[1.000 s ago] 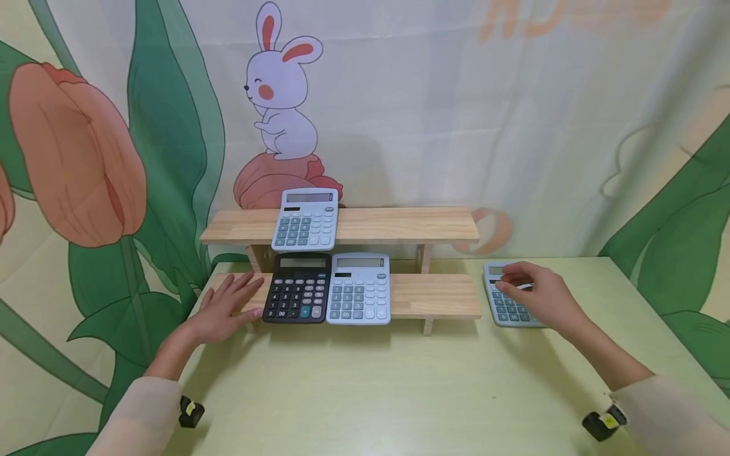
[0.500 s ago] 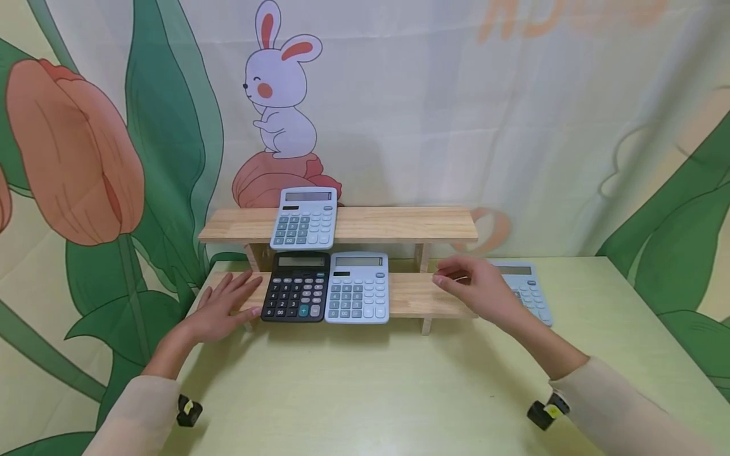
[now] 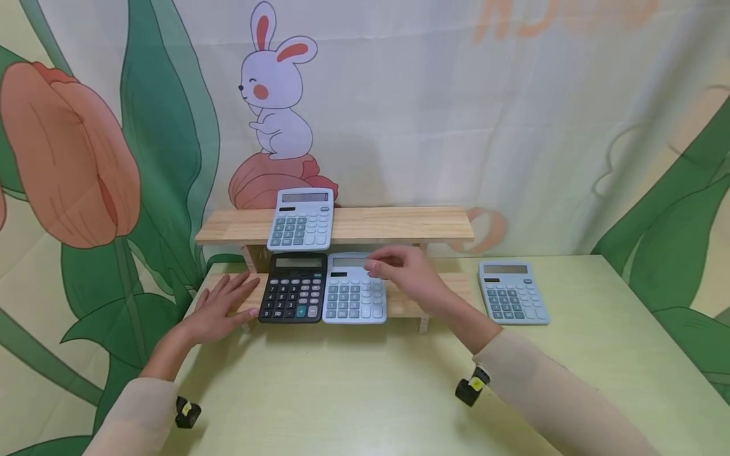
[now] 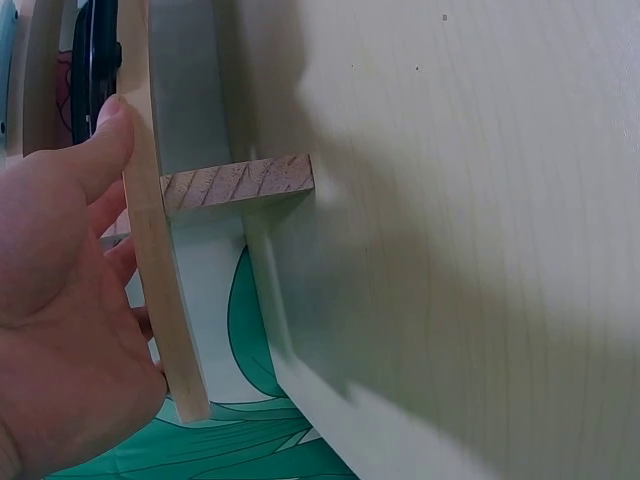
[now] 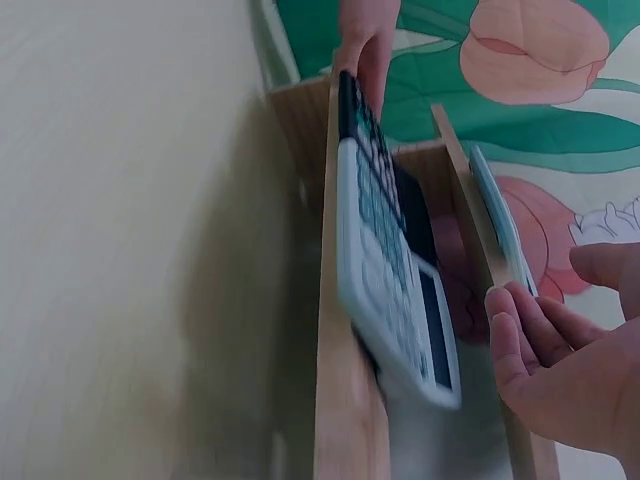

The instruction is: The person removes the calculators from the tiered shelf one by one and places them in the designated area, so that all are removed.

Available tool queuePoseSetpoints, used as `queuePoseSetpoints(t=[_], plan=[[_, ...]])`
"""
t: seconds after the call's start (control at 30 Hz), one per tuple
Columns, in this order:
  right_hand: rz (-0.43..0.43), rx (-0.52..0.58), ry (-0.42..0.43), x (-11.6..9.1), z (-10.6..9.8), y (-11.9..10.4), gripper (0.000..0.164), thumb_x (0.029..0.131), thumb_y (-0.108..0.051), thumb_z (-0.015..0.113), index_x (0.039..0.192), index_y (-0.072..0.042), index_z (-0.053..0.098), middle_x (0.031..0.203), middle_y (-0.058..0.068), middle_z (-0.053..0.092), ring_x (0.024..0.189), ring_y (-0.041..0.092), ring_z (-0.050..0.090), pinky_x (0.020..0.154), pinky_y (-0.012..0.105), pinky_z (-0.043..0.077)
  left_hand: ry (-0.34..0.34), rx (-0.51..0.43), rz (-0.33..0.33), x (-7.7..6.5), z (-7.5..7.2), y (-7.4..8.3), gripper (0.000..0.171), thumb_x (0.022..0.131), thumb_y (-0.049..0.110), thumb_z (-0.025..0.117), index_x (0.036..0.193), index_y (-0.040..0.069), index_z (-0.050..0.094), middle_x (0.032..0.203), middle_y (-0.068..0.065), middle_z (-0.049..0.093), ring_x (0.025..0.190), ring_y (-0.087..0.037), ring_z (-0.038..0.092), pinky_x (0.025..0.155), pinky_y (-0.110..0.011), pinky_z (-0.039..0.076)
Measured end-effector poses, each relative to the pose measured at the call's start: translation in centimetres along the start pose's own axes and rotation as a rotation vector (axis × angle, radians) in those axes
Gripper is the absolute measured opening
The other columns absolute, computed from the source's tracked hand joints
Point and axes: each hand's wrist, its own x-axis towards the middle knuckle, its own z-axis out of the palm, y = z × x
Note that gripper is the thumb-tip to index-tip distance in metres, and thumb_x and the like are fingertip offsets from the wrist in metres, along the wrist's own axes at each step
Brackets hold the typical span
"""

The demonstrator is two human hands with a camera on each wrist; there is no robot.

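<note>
My left hand point(image 3: 219, 310) rests flat with spread fingers on the left end of the lower wooden shelf point(image 3: 459, 288). In the left wrist view its thumb lies along the shelf's front edge point(image 4: 150, 220), near the black calculator point(image 4: 95, 60). Beside that calculator, a light blue calculator point(image 3: 350, 301) leans on the same shelf. My right hand point(image 3: 413, 278) hovers at this one's upper right corner, fingers loosely bent, nothing between them. The right wrist view puts its fingertips close to the upper shelf's edge point(image 5: 470, 200). Another light blue calculator point(image 3: 300, 221) leans on the upper shelf point(image 3: 399, 221).
One more light blue calculator point(image 3: 513, 294) lies on the pale table point(image 3: 342, 392), right of the two-tier stand. Behind everything hangs a cloth point(image 3: 422, 114) printed with a rabbit and tulips.
My right hand has let go of the calculator on the table's right side and moved left, over the shelf, to the lower light blue calculator. The left hand has stayed put.
</note>
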Motion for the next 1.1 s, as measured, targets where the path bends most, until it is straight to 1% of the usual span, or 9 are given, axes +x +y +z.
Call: queuePoseSetpoints(t=[0.1,0.23,0.4,0.47,0.6,0.73,0.87,1.0,1.1], plan=[[0.007,0.077,0.003,0.9,1.4,-0.1,0.030,0.106,-0.014,0.067,0.130,0.004,0.068,0.125,0.022,0.073,0.118,0.040,0.070,0.108,0.053,0.052,0.002,-0.008,0.008,-0.1,-0.2,0.4,0.079,0.105,0.058,0.057,0.167,0.014,0.035,0.174,-0.025,0.016,0.157,-0.058,-0.002,0.114,-0.083,-0.006],[0.040,0.152,0.008,2.1,2.6,-0.3,0.034,0.107,-0.017,0.065,0.133,0.005,0.066,0.124,0.019,0.074,0.118,0.034,0.071,0.109,0.049,0.052,0.000,0.009,0.016,0.0,-0.5,0.6,0.077,0.106,0.055,0.057,0.166,0.013,0.035,0.173,-0.025,0.018,0.156,-0.058,0.000,0.114,-0.084,-0.004],[0.082,0.250,0.035,3.4,3.3,-1.0,0.035,0.107,-0.019,0.067,0.133,0.004,0.066,0.128,0.025,0.071,0.119,0.031,0.072,0.110,0.045,0.051,0.032,0.063,0.055,0.3,-0.9,0.4,0.075,0.105,0.054,0.060,0.163,0.009,0.041,0.169,-0.028,0.027,0.152,-0.061,0.012,0.114,-0.083,0.008],[0.098,0.267,0.040,3.8,3.4,-1.2,0.034,0.106,-0.020,0.068,0.132,0.003,0.066,0.130,0.027,0.070,0.118,0.031,0.072,0.110,0.045,0.051,0.033,0.079,0.045,0.2,-1.0,0.6,0.077,0.103,0.053,0.063,0.162,0.009,0.043,0.168,-0.028,0.029,0.151,-0.061,0.015,0.113,-0.083,0.011],[0.115,0.281,0.031,4.1,3.8,-1.4,0.033,0.106,-0.019,0.068,0.132,0.002,0.067,0.131,0.028,0.069,0.120,0.035,0.070,0.112,0.046,0.050,0.041,0.093,-0.005,-0.1,-1.4,1.2,0.078,0.101,0.053,0.069,0.160,0.007,0.046,0.167,-0.025,0.034,0.153,-0.055,0.022,0.114,-0.080,0.018],[0.122,0.289,0.028,4.3,4.4,-1.4,0.035,0.106,-0.018,0.067,0.134,0.004,0.065,0.130,0.027,0.070,0.123,0.038,0.069,0.113,0.048,0.049,0.064,0.063,-0.002,-0.4,-1.8,1.4,0.074,0.102,0.049,0.069,0.158,0.006,0.049,0.163,-0.025,0.041,0.151,-0.053,0.030,0.116,-0.077,0.023],[0.138,0.303,0.028,4.6,4.9,-1.3,0.035,0.107,-0.017,0.067,0.134,0.004,0.065,0.131,0.029,0.068,0.120,0.036,0.070,0.114,0.050,0.047,0.071,0.040,-0.013,-0.3,-1.7,1.2,0.073,0.103,0.050,0.066,0.157,0.006,0.049,0.162,-0.025,0.043,0.150,-0.053,0.032,0.116,-0.077,0.024],[0.140,0.311,0.043,5.0,5.3,-1.0,0.033,0.107,-0.017,0.067,0.131,0.005,0.067,0.128,0.028,0.070,0.118,0.035,0.071,0.112,0.049,0.049,0.082,0.057,-0.044,0.0,-1.3,1.2,0.076,0.101,0.055,0.066,0.158,0.007,0.049,0.162,-0.025,0.042,0.150,-0.052,0.032,0.115,-0.077,0.023],[0.136,0.315,0.054,5.2,5.7,-0.7,0.031,0.107,-0.016,0.066,0.129,0.006,0.069,0.124,0.026,0.072,0.118,0.037,0.071,0.110,0.047,0.051,0.106,0.075,-0.032,0.2,-1.1,1.2,0.074,0.101,0.053,0.067,0.157,0.006,0.050,0.161,-0.025,0.042,0.149,-0.052,0.033,0.115,-0.077,0.023]])
